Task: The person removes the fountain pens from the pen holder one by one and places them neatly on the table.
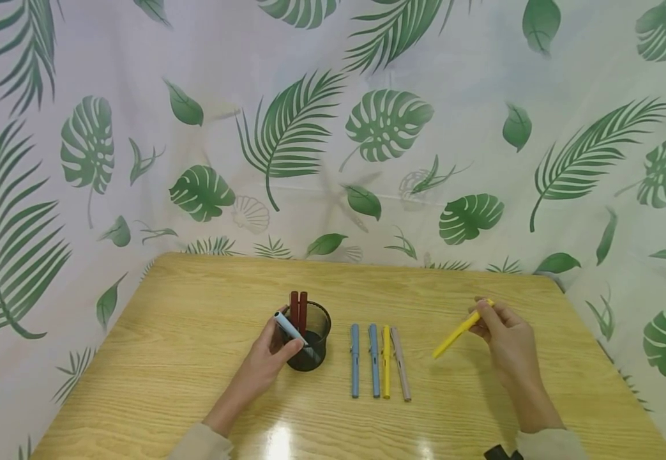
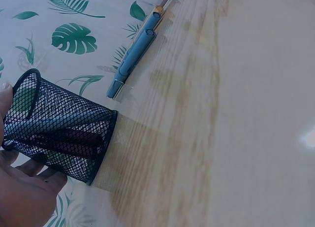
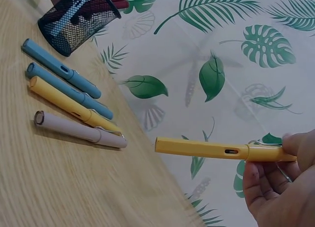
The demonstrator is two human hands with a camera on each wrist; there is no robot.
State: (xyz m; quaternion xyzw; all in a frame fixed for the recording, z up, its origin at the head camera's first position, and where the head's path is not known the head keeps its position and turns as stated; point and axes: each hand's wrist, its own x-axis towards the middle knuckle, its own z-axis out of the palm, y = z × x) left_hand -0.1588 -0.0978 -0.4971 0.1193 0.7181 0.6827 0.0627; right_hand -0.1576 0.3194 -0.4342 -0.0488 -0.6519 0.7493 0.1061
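Observation:
My left hand (image 1: 260, 367) grips a black mesh pen cup (image 1: 317, 359) from its left side, the thumb near the rim. Inside it stand two dark red pens (image 1: 302, 313) and a light blue pen (image 1: 290, 326), which leans towards the upper left. Above the table on the right, my right hand (image 1: 509, 342) pinches a yellow pen (image 3: 202, 148) by its clip end, the other end pointing left and down. Between the hands lie two blue pens (image 1: 355, 361), another yellow pen (image 1: 387, 363) and a pale pinkish-grey pen (image 1: 401, 364), roughly side by side.
The wooden table (image 1: 195, 319) runs back to a white cloth (image 1: 310, 191) printed with green leaves, which also hangs along both sides. A small black object (image 1: 500, 453) shows at the bottom edge beside the right sleeve.

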